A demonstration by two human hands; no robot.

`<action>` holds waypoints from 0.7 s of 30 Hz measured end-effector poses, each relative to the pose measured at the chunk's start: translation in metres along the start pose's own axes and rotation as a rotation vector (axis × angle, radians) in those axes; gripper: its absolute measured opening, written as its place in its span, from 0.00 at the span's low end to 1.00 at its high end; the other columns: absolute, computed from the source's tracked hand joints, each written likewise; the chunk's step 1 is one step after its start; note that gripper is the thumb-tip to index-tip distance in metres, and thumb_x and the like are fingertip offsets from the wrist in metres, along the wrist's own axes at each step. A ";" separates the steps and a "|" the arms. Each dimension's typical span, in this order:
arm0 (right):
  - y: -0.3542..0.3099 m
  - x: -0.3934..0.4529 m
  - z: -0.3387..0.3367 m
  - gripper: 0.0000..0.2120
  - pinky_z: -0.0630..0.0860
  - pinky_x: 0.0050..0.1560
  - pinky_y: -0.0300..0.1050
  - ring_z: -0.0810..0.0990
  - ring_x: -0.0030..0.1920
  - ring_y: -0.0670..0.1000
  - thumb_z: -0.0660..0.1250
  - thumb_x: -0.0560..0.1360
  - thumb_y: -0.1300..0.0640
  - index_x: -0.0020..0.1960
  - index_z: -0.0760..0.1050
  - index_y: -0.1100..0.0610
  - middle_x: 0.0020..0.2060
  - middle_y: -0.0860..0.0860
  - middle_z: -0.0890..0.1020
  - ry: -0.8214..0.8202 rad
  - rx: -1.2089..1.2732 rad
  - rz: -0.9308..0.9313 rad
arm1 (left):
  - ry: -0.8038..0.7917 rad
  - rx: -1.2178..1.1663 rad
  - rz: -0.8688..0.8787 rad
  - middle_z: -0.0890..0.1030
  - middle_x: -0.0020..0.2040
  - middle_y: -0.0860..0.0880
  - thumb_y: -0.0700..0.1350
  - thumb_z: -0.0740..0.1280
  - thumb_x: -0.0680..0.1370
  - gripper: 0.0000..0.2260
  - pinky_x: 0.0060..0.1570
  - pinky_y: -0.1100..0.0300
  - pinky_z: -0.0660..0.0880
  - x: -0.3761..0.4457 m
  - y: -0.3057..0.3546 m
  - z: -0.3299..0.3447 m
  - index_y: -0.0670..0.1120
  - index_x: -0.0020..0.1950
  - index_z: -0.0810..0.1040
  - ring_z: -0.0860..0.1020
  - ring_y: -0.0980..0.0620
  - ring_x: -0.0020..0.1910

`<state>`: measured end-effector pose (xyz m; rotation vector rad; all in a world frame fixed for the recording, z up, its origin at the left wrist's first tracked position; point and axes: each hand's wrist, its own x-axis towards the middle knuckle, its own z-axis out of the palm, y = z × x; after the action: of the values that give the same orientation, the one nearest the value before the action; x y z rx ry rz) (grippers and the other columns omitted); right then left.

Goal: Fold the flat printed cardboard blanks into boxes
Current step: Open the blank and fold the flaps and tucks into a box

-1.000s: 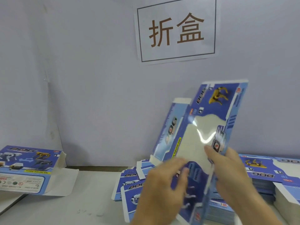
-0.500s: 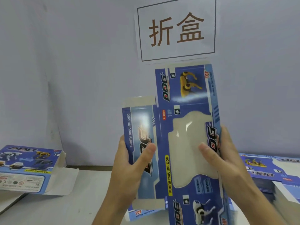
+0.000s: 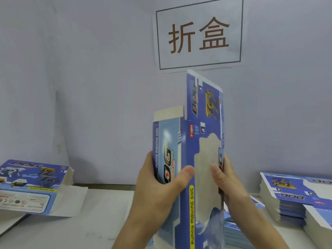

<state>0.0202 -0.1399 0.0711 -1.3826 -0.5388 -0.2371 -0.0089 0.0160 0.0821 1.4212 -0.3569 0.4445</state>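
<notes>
I hold a blue printed cardboard blank [image 3: 190, 141] upright in front of me, bent along its creases so its side panel and window panel meet at an angle. My left hand [image 3: 158, 187] grips the left side panel, thumb across the front near the fold. My right hand [image 3: 228, 182] holds the right edge, thumb on the clear window panel, fingers behind. The top flap with the yellow dog print stands above.
A folded box [image 3: 32, 186] with an open flap lies at the left on the white table [image 3: 89, 227]. A tall stack of flat blanks [image 3: 294, 196] sits at the right, more blanks lie behind my hands. A paper sign [image 3: 198, 33] hangs on the wall.
The blank was lifted from the pile, turned face on, and now its right panel has swung back along the creases, so the sheet is narrower and takes on a box shape.
</notes>
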 end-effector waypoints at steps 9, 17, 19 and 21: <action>-0.019 -0.009 0.001 0.27 0.69 0.60 0.34 0.72 0.65 0.37 0.61 0.74 0.41 0.73 0.65 0.40 0.62 0.36 0.73 0.372 -0.383 -0.317 | 0.463 -0.005 0.083 0.86 0.40 0.56 0.62 0.75 0.56 0.29 0.26 0.66 0.77 0.013 0.009 -0.025 0.51 0.52 0.79 0.85 0.57 0.35; -0.035 -0.014 0.038 0.33 0.76 0.60 0.39 0.76 0.63 0.33 0.64 0.69 0.33 0.73 0.62 0.31 0.62 0.30 0.77 0.005 -0.299 -0.304 | 0.027 0.064 0.390 0.84 0.59 0.56 0.56 0.65 0.78 0.20 0.54 0.65 0.78 -0.011 0.012 0.023 0.50 0.67 0.77 0.82 0.58 0.58; -0.037 -0.013 0.030 0.36 0.79 0.51 0.37 0.82 0.54 0.38 0.71 0.61 0.26 0.67 0.70 0.34 0.52 0.36 0.83 0.050 -0.196 -0.250 | -0.167 0.021 0.330 0.79 0.68 0.54 0.58 0.60 0.78 0.26 0.68 0.57 0.72 -0.016 0.005 0.030 0.46 0.72 0.72 0.75 0.53 0.69; -0.039 -0.012 0.020 0.47 0.80 0.49 0.37 0.84 0.52 0.41 0.72 0.53 0.22 0.66 0.75 0.45 0.50 0.42 0.85 0.148 -0.165 -0.213 | -0.290 0.041 0.250 0.75 0.72 0.57 0.61 0.59 0.76 0.29 0.72 0.56 0.67 -0.018 0.000 0.033 0.49 0.73 0.71 0.71 0.56 0.73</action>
<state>-0.0122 -0.1294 0.1008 -1.4540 -0.5523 -0.5635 -0.0241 -0.0186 0.0773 1.4898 -0.7700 0.4494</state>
